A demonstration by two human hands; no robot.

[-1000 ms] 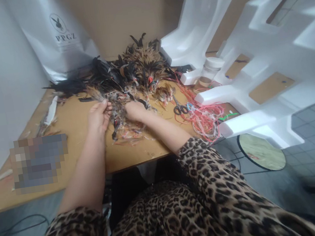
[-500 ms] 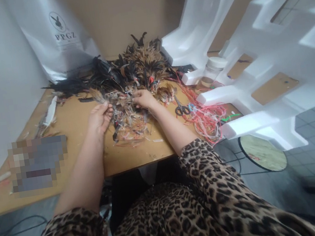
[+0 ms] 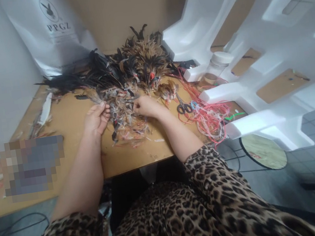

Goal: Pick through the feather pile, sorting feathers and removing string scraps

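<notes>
My left hand [image 3: 96, 118] is closed at the left side of a small feather heap, its thumb and finger pinching a brownish feather [image 3: 94, 97]. My right hand [image 3: 146, 107] is over the right side of that heap, fingers pressed together; whatever lies between them is too small to make out. Between and below the hands spreads the heap of short brown and grey feathers [image 3: 131, 126], mixed with reddish bits. Just beyond are long black feathers [image 3: 81, 80] and a full bunch of brown-and-black feathers [image 3: 148, 54].
Black-handled scissors [image 3: 184, 107] lie right of my right forearm, beside tangled pink and white ribbon [image 3: 212, 119]. White foam pieces [image 3: 252, 121] crowd the right edge near a lidded jar [image 3: 221, 61]. A white bag [image 3: 60, 49] stands at the back left. A white feather [image 3: 46, 108] lies left.
My right hand has drawn slightly toward me, its fingers now bunched at the heap's edge. My left hand keeps its pinch on the feather. The whole view has shifted a little.
</notes>
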